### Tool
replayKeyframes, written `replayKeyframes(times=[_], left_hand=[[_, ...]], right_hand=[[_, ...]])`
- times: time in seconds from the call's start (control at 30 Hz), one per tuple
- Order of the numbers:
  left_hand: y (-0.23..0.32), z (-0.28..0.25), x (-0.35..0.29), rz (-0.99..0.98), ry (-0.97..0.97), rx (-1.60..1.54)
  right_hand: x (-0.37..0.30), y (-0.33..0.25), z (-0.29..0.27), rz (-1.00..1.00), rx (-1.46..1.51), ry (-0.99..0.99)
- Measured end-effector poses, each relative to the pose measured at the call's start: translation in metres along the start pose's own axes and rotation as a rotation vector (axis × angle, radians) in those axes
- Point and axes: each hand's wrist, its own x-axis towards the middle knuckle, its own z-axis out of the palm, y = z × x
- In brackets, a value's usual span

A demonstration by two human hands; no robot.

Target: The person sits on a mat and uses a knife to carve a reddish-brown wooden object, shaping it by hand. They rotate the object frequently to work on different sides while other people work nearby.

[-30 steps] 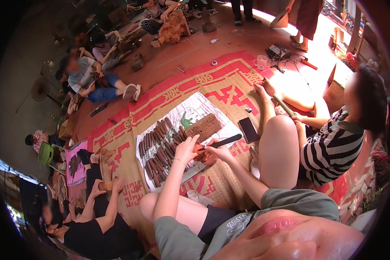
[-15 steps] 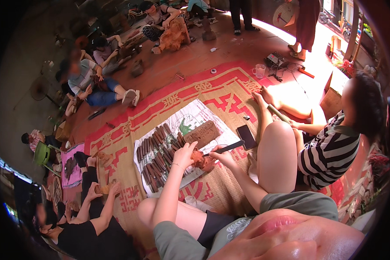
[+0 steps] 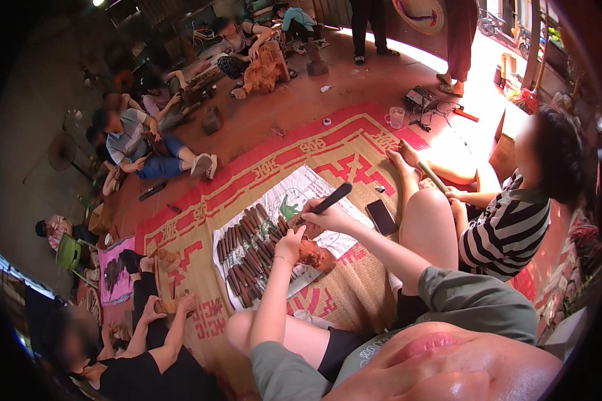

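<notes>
My left hand (image 3: 289, 244) grips a reddish-orange carved piece of wood (image 3: 320, 256) above the near edge of a white printed sheet (image 3: 344, 248). My right hand (image 3: 322, 218) is closed round a tool with a thick black handle (image 3: 334, 198), which slants up and to the right. The tool's working end is hidden by my hands near the carving's far side. Just left of my hands, several dark brown stick-shaped tools (image 3: 239, 248) lie in rows on the sheet. My right hand and forearm mostly cover the brown block behind them.
A black phone (image 3: 382, 217) lies right of the sheet on a red and tan woven mat (image 3: 361, 284). Close on my right sits a person in a striped shirt (image 3: 498, 224) with a green stick (image 3: 435, 176). Another person in black (image 3: 137, 364) sits at left. A glass mug (image 3: 395, 117) stands farther off.
My right hand has moved left and away from me, to the carving's far side. The black handle has swung from nearly level to pointing up. My left hand still grips the carving.
</notes>
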Motion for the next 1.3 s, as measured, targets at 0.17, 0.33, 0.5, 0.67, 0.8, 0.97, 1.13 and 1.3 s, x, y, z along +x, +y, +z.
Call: replayKeyframes(times=[0.17,0.33,0.5,0.67,0.8,0.97,1.13,1.3], left_hand=[[-0.004,0.003,0.006,-0.070,-0.045,-0.001],[-0.004,0.004,0.013,-0.125,-0.050,0.026],[0.017,-0.010,0.006,-0.088,-0.009,-0.054],[0.045,-0.002,0.000,-0.066,-0.066,-0.091],[0.075,-0.005,-0.001,-0.100,-0.072,-0.015],[0.053,-0.009,0.000,-0.157,-0.100,-0.042],[0.048,-0.011,0.007,-0.268,-0.159,-0.025],[0.044,-0.009,0.027,-0.372,-0.285,-0.022]], right_hand=[[0.033,-0.049,-0.031,-0.229,-0.361,-0.234],[0.016,-0.050,-0.052,-0.188,-0.559,-0.313],[0.018,-0.015,-0.052,-0.289,-0.780,-0.330],[0.025,-0.012,-0.049,-0.231,-0.781,-0.325],[0.036,-0.003,-0.045,-0.250,-0.750,-0.305],[0.041,-0.016,-0.042,-0.223,-0.713,-0.342],[0.047,0.008,-0.050,-0.235,-0.703,-0.301],[0.048,0.026,-0.059,-0.222,-0.743,-0.303]])
